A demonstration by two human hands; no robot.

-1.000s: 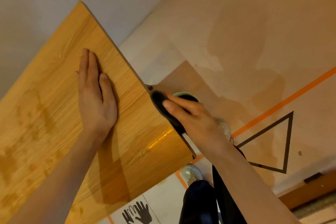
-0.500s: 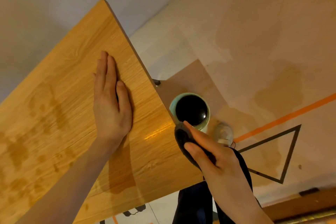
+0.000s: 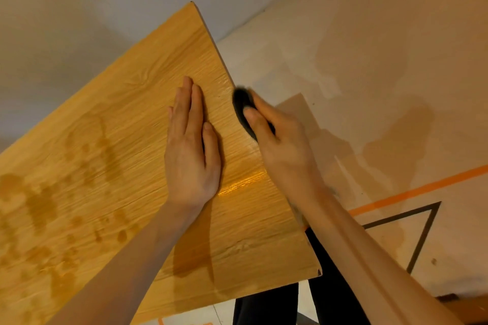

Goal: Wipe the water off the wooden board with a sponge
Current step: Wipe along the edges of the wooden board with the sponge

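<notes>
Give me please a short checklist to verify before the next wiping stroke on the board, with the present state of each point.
1. Left hand lies flat on the wooden board to steady it: ok.
2. Right hand grips the dark sponge: ok.
3. Sponge is at the board's right edge, ready to sweep: ok.
4. Sponge touches the surface fully: cannot tell, it is blurred.
5. Board is dry: not ok, wet patches remain on the left part.
6. Floor beside the board is dry: not ok, a damp stain shows.
</notes>
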